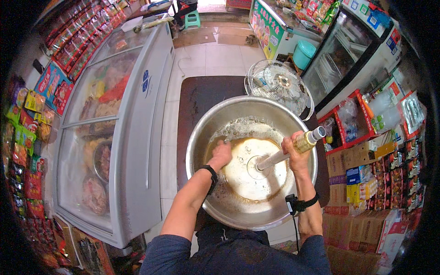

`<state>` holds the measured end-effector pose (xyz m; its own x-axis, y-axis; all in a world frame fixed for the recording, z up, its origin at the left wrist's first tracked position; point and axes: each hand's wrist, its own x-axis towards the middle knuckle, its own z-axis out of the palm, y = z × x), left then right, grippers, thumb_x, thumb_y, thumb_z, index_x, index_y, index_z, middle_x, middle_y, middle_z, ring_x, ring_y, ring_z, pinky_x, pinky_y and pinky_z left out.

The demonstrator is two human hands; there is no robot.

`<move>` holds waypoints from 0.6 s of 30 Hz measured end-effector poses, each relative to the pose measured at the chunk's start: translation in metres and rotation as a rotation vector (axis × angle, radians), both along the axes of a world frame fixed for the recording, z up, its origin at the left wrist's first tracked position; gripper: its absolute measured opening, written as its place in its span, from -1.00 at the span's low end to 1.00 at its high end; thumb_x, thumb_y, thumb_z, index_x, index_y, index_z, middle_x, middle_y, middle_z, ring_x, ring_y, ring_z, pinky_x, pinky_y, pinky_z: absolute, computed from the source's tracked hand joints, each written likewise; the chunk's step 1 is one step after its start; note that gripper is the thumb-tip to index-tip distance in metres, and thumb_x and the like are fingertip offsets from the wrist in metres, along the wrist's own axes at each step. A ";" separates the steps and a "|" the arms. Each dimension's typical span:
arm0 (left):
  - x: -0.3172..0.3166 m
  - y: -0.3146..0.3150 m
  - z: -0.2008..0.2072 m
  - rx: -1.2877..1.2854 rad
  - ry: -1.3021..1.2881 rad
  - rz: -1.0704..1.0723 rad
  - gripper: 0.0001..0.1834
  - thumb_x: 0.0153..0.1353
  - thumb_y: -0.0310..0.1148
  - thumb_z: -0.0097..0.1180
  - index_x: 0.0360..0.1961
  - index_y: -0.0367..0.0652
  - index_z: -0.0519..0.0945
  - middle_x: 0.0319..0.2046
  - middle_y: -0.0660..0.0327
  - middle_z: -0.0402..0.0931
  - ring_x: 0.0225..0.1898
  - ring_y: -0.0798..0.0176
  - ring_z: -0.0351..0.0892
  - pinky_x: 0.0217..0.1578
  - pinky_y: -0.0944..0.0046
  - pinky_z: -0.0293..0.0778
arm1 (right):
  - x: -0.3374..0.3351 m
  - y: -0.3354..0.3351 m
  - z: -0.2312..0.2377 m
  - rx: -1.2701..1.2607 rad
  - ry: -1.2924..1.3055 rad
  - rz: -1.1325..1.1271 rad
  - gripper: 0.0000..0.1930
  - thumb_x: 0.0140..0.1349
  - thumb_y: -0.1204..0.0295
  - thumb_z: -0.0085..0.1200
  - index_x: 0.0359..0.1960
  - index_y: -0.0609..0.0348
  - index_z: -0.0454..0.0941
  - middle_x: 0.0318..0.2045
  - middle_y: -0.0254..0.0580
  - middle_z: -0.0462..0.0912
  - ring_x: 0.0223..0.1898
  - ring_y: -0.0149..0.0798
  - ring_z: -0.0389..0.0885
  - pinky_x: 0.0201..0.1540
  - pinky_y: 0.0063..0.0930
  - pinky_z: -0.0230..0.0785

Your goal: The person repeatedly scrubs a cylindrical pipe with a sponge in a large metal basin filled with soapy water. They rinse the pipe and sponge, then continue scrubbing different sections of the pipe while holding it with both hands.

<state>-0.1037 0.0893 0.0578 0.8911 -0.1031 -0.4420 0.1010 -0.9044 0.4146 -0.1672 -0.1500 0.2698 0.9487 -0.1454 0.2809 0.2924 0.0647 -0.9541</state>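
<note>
1. The fingers of my right hand are wrapped around a pale pole, held firmly in a narrow curl.
2. Just past those fingers, to their upper right, the pole has a gold-coloured collar and a grey end.
3. To the lower left of my right fingers, the pole meets the middle of a round white disc, which lies inside a large metal basin.
4. My left hand is down in the basin, at the disc's left edge. Its fingers look bent and bunched, partly hidden by the hand; I cannot tell whether they hold anything.
5. Around my left fingers is brownish, foamy water, with bubbles thickest just beyond them.
6. Beyond the fingers of both hands, past the basin's far rim, sits a wire fan grille.
7. Well to the left of my left fingers stands a chest freezer.
</note>
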 end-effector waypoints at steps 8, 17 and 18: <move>-0.006 0.023 -0.043 -0.023 -0.102 -0.156 -0.45 0.30 -0.41 0.19 0.31 -0.25 0.46 0.30 -0.23 0.37 0.34 -0.31 0.37 0.32 -0.23 0.36 | 0.005 -0.025 0.028 -0.237 0.131 0.270 -0.63 0.20 0.52 0.43 -0.08 0.11 0.45 -0.37 -0.36 0.59 -0.33 -0.46 0.58 -0.34 -0.53 0.46; -0.065 -0.085 0.173 -1.279 -0.686 0.011 -0.60 0.41 -0.38 0.19 0.22 -0.25 0.51 0.13 0.03 0.50 0.20 0.12 0.49 0.25 0.14 0.39 | -0.025 -0.012 -0.023 -0.395 0.364 0.117 -0.35 0.42 0.45 0.14 0.47 0.25 0.15 0.40 0.06 0.32 0.50 -0.08 0.22 0.55 -0.19 0.02; -0.069 -0.097 0.184 -1.234 -0.764 0.029 -0.63 0.46 -0.37 0.12 0.22 -0.27 0.50 0.13 0.00 0.49 0.19 0.05 0.49 0.27 0.10 0.36 | -0.032 -0.014 -0.025 -0.584 0.324 0.142 -0.26 0.42 0.45 0.08 0.56 0.24 0.00 0.50 0.10 0.20 0.57 -0.01 0.10 0.59 -0.17 -0.07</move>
